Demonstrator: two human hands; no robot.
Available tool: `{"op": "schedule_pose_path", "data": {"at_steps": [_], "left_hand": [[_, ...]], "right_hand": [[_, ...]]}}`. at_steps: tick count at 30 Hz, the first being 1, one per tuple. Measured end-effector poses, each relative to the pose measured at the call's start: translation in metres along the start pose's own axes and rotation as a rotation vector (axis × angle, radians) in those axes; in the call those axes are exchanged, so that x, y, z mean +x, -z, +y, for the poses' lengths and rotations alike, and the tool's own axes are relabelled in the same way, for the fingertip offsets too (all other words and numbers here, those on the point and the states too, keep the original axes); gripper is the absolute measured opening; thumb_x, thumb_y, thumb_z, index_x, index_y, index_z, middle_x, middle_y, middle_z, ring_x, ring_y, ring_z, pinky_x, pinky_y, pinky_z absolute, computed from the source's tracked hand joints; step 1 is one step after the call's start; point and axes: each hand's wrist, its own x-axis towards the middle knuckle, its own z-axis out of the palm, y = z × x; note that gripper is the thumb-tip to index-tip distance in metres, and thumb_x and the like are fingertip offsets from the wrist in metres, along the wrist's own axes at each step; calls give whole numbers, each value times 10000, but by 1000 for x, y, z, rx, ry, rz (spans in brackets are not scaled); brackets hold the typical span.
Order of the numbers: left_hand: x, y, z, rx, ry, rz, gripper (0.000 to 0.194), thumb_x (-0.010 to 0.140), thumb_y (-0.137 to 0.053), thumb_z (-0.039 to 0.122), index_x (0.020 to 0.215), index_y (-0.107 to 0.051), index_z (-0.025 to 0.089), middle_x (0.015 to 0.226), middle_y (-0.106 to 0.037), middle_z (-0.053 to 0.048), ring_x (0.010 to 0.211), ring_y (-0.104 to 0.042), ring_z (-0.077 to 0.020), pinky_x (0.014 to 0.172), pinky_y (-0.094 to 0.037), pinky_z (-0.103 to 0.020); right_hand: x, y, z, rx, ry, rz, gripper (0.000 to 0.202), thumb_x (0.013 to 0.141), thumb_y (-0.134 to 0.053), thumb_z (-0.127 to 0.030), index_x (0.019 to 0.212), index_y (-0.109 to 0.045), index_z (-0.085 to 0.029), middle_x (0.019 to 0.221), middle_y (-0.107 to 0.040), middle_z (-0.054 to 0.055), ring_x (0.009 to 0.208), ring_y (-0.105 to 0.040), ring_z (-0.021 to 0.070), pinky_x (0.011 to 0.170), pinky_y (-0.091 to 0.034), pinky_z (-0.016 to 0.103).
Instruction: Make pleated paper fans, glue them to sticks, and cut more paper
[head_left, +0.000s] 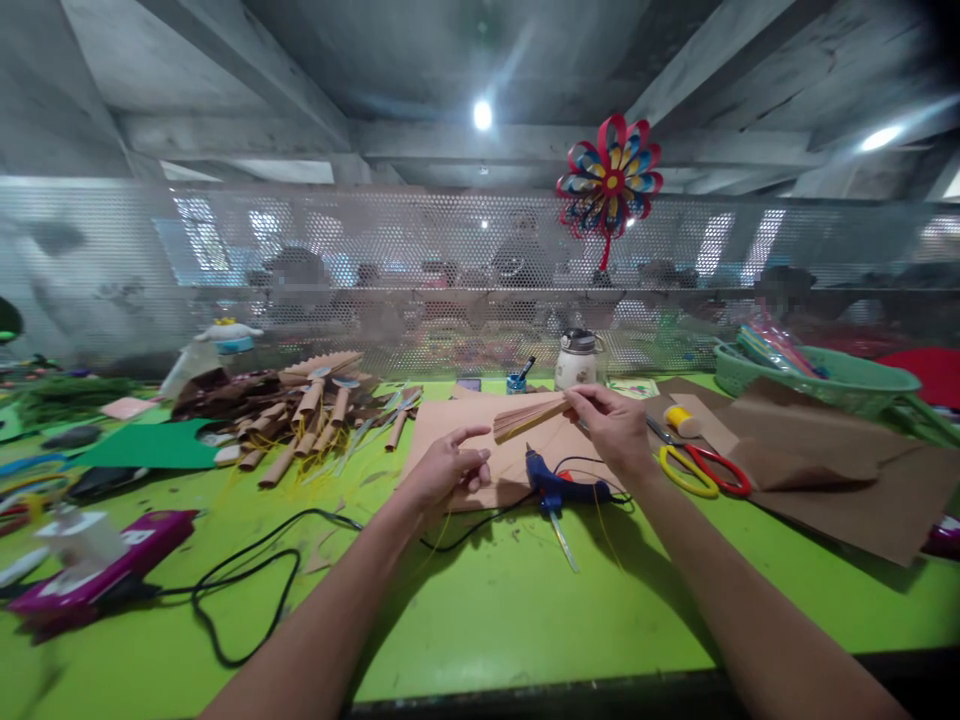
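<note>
Holding, right hand (pixel 611 425): one pleated brown-paper strip (pixel 525 421), grip pinched narrow on its two o'clock end, raised over a brown sheet (pixel 433 425). Left hand (pixel 450 468): eight o'clock of strip, grip loosely parted. Blue glue gun (pixel 553 488): five o'clock of strip. Green worktop (pixel 465 620): beneath all.

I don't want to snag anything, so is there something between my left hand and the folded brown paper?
Nothing visible stands between your left hand and the folded brown paper, which your right hand holds. The blue glue gun shows below the paper in the picture, outside that gap.
</note>
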Motion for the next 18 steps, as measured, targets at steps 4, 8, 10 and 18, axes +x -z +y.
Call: {"op": "schedule_pose_path", "data": {"at_steps": [4,8,10,18], "left_hand": [[2,1,-3,4,-2,4,566,687,-702,205,1207,-521,75,516,-597,14,423,-452,-69,439,-275,-165],[1,3,0,6,-22,2,520,703,-699,210,1180,-553,64,469,-550,34,394,-373,-49,413,-194,-162],[-1,5,4,-12,-51,-8,504,717,-693,216,1180,-564,66,441,-500,59,386,-321,-40,409,-155,-167],[-4,8,14,-80,-165,20,419,713,-681,189,1106,-614,61,430,-424,84,395,-269,-31,427,-114,-193]], "right_hand": [[0,0,-3,2,-8,17,254,767,-711,-386,832,-733,-142,615,-681,20,563,-645,148,572,-555,276],[0,1,-7,-11,15,35,229,758,-716,-367,808,-732,-143,630,-680,15,566,-636,140,583,-553,272],[0,1,-8,-18,27,46,222,763,-708,-362,807,-731,-146,650,-683,17,569,-636,139,585,-555,275],[1,3,-14,-63,78,42,189,772,-693,-334,801,-723,-150,637,-674,14,564,-634,144,585,-550,280]]}}
